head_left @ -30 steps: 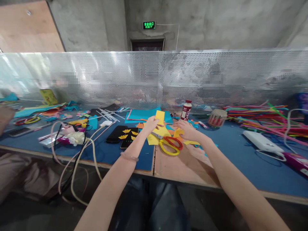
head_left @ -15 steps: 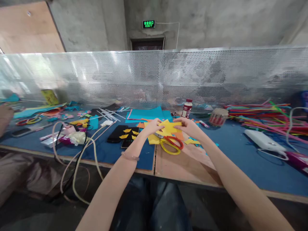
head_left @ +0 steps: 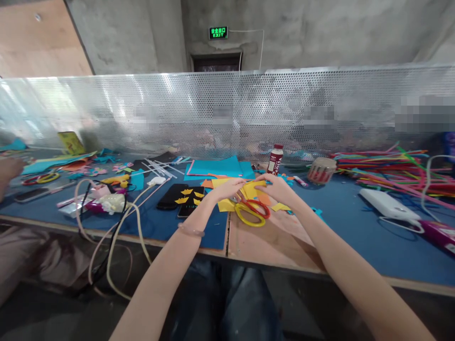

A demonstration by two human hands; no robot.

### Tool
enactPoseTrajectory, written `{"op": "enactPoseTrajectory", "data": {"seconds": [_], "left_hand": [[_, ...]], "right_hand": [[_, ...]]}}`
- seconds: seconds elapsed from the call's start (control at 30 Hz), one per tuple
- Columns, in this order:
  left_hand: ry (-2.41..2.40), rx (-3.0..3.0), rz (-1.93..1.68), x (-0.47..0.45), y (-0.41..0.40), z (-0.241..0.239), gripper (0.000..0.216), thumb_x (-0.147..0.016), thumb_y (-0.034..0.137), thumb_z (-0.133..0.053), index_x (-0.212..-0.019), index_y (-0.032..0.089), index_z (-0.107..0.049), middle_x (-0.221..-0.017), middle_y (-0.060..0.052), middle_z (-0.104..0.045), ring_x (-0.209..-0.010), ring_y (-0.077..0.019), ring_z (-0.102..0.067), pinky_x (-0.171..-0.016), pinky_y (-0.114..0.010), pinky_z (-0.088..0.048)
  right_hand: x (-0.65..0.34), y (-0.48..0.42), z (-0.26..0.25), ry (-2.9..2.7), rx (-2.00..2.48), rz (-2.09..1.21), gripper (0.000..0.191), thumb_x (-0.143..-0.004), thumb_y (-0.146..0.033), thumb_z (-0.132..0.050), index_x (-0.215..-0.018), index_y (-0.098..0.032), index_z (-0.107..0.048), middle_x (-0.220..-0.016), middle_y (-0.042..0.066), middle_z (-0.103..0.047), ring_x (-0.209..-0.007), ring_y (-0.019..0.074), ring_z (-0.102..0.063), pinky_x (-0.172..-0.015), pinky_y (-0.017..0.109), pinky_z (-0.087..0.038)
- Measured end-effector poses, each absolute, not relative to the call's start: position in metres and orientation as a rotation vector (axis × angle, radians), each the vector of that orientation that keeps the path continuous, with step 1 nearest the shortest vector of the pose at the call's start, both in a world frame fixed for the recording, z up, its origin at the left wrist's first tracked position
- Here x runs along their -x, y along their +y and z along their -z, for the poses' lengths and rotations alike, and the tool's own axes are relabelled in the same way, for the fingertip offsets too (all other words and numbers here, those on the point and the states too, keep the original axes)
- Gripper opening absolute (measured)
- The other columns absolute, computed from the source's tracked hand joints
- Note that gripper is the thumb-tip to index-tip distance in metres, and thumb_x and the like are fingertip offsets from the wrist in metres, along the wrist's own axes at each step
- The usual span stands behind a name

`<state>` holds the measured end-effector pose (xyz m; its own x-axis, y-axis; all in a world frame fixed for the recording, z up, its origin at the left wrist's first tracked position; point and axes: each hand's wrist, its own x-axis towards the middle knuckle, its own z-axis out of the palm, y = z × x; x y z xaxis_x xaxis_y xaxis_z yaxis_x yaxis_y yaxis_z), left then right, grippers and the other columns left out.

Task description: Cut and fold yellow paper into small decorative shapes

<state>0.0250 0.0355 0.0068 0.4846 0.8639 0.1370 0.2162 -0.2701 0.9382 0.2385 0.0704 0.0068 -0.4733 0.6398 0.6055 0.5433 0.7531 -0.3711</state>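
Note:
A piece of yellow paper [head_left: 251, 190] is held between my two hands above the table. My left hand [head_left: 227, 189] is closed at its left edge, fingers fairly straight and pressed together. On the right edge, my right hand [head_left: 277, 187] pinches the same sheet between thumb and fingers. Just below lies a pair of scissors [head_left: 249, 221] with one yellow and one red handle loop; the paper and left hand partly hide its blades. More yellow paper [head_left: 225, 205] lies under my left hand, and a yellow scrap [head_left: 280, 207] is beside my right wrist.
Small yellow cutouts rest on two dark phones [head_left: 171, 196] to the left. Blue paper sheets [head_left: 216, 167] and a bottle [head_left: 276, 159] stand behind. Cables [head_left: 139, 232] hang over the front edge at left. Pipe cleaners [head_left: 384, 166] and a white device [head_left: 387, 206] are at right.
The yellow paper now shows less of its surface and looks tilted or folded. My left fingers have straightened along its edge. The view has shifted slightly.

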Motion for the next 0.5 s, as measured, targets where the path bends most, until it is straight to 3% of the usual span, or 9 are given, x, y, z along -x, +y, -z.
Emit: {"op": "enactPoseTrajectory", "data": {"seconds": [0.27,0.5], "left_hand": [[0.926,-1.788,-0.844,-0.0265,0.0362,-0.0059,0.050,-0.083,0.052,-0.045,-0.116,0.016,-0.048,-0.084,-0.009,-0.063,-0.070,-0.0181,-0.065,-0.056,-0.024,-0.048],[0.948,-2.049,-0.805,-0.0270,0.0426,-0.0003,0.043,-0.083,0.042,-0.048,-0.117,0.016,-0.045,-0.097,-0.009,-0.061,-0.073,-0.0146,-0.064,-0.056,-0.022,-0.048]], "right_hand": [[-0.2389,0.0735,-0.0030,-2.119,0.862,-0.263,0.019,-0.076,-0.032,-0.060,-0.093,-0.024,-0.063,-0.094,0.002,-0.066,-0.083,0.0181,-0.061,-0.078,0.034,-0.048],[-0.2359,0.0696,-0.0031,-2.115,0.869,-0.266,0.022,-0.076,-0.033,-0.061,-0.096,-0.024,-0.064,-0.094,0.003,-0.066,-0.081,0.0187,-0.061,-0.074,0.034,-0.049]]}}
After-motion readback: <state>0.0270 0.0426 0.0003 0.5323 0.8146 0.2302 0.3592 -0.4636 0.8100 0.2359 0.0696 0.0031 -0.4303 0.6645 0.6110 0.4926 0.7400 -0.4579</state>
